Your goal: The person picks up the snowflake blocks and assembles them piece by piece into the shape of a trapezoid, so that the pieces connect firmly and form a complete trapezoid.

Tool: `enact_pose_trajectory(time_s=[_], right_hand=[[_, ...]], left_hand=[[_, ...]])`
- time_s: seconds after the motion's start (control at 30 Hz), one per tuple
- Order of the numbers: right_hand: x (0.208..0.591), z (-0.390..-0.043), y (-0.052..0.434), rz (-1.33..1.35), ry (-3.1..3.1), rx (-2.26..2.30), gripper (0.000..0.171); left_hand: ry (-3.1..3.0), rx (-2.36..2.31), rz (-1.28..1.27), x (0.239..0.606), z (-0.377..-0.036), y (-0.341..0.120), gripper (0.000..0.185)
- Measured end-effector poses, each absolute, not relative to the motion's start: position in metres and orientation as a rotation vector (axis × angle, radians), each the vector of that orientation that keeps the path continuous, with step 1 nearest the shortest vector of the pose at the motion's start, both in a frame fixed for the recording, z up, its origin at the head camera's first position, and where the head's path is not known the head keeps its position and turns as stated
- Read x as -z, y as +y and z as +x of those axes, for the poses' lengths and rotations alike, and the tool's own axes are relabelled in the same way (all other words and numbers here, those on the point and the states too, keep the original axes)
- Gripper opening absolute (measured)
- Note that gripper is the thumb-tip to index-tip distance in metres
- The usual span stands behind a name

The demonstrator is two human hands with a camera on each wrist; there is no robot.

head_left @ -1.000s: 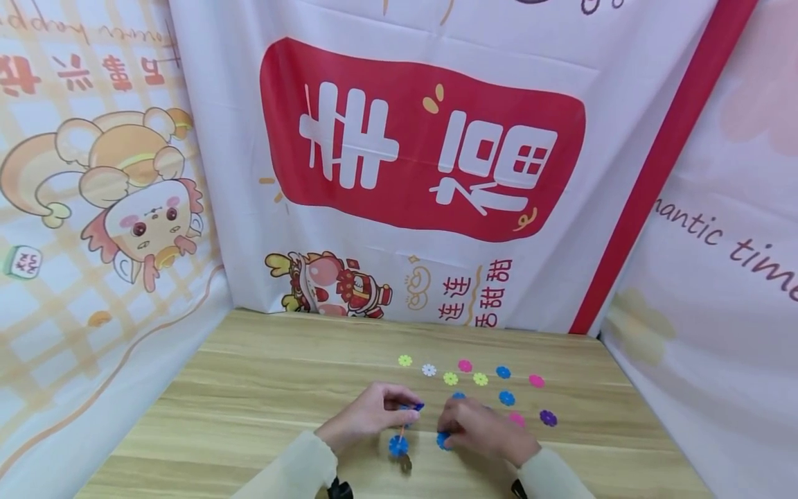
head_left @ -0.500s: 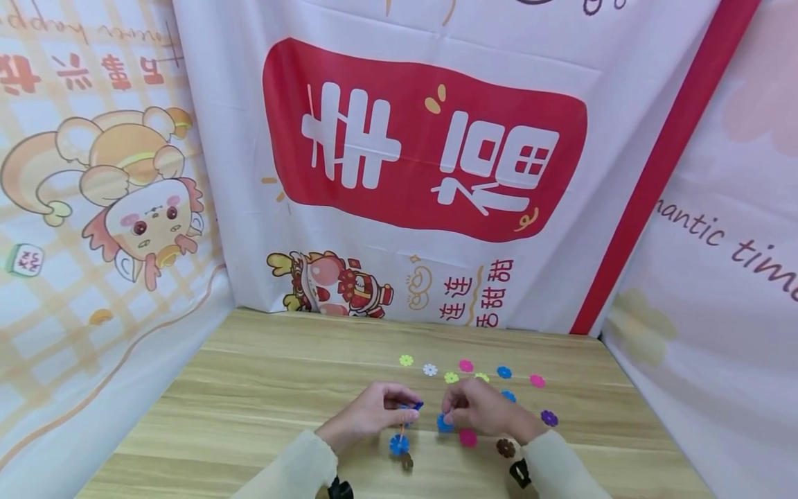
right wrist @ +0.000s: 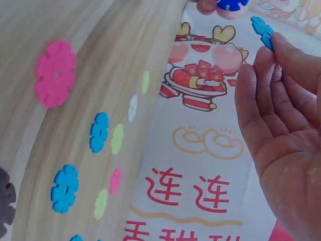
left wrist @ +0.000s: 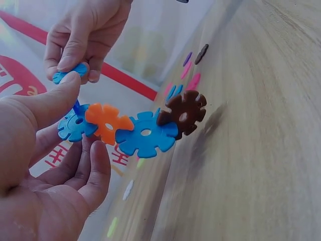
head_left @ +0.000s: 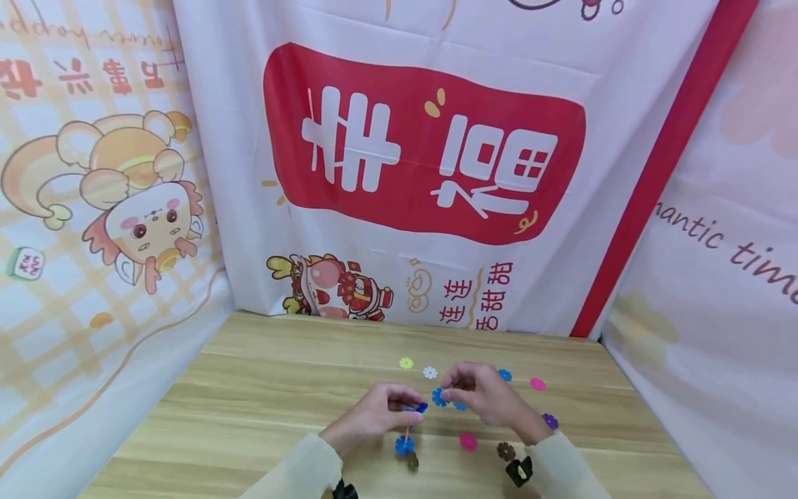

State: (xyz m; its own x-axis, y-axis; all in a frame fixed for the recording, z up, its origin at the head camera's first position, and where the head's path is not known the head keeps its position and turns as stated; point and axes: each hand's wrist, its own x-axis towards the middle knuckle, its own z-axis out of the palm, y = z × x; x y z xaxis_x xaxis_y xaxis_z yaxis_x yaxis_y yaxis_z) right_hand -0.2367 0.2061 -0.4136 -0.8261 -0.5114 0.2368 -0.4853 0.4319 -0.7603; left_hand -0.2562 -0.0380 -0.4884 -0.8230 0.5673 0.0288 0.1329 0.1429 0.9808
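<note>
My left hand pinches a linked chain of notched plastic snowflake discs. In the left wrist view the chain runs from a blue disc by the fingers, through an orange disc and another blue disc, to a brown disc at the free end. A dark blue disc sticks out at the left fingertips. Between thumb and fingertips my right hand pinches a single blue disc, raised close to the dark blue one and apart from it.
Loose discs lie on the wooden table: pink, brown, purple, white and yellow-green among them. Printed cloth hangs behind the table and along both sides.
My right hand has lifted the blue disc and carried it away from the body, uncovering the pink and brown discs. The left hand with the chain has barely shifted.
</note>
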Motion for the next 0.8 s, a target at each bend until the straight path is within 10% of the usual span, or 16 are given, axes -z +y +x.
enact_pose_trajectory(time_s=[0.8], right_hand=[[0.418, -0.230, 0.188, -0.811, 2.676, 1.514, 0.007]], left_hand=[[2.196, -1.782, 0.805, 0.488, -0.254, -0.029, 0.030]])
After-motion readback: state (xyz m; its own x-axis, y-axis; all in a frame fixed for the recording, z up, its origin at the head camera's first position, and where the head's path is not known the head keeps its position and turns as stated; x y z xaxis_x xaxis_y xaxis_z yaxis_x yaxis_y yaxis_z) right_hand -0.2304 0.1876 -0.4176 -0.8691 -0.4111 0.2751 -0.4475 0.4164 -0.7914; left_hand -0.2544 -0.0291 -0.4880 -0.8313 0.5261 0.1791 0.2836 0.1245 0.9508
